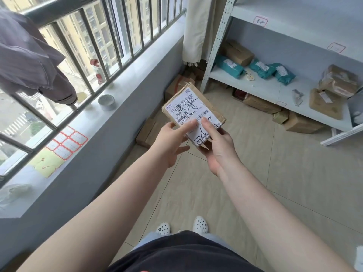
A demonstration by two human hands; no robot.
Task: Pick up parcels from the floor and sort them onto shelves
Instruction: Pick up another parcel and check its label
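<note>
Fingers (189,125) of the left hand (169,146) are pressing on the white label of a small brown parcel (193,112), while the right hand (218,148) is clamping its near end, thumb on top and fingers underneath. Both hands are holding the parcel in the air above the tiled floor (275,173). At right, the metal shelf (261,89) is carrying 3 teal bags (263,70) and brown boxes (238,52).

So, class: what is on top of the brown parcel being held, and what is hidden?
A white shipping label with barcodes and black handwriting covers most of the parcel. A finger of the left hand and the right hand rest on it, covering part of the print.
</note>
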